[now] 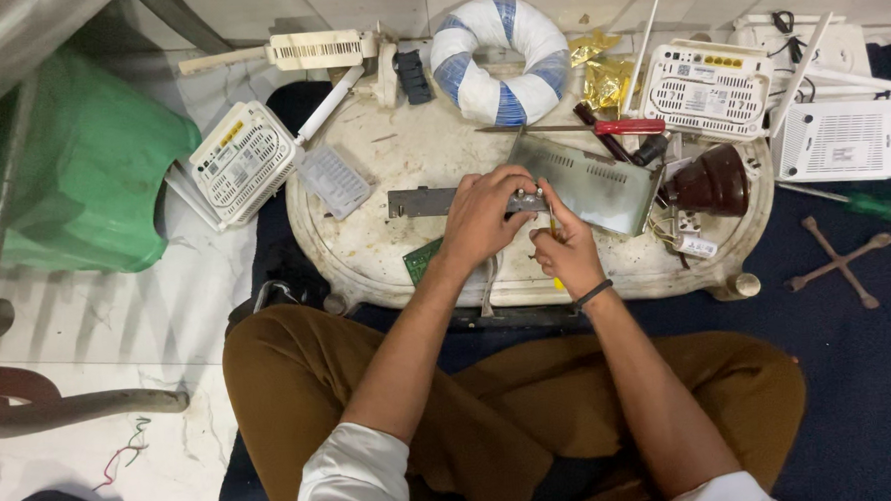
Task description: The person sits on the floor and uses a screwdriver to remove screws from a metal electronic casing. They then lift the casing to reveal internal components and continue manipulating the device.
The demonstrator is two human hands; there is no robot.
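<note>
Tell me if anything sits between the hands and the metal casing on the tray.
Nothing visible does. The left hand already rests on the metal casing, and the right hand touches its near edge.

A grey perforated sheet-metal casing (588, 182) is seen just beyond the fingers (523, 185); a red-handled slim screwdriver (628, 126) and a white ring wound with blue stripes (498, 58) are seen farther beyond them.

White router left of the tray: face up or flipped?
Flipped. The white router lies with its vented underside and label upward, its antennas splayed beside the tray.
</note>
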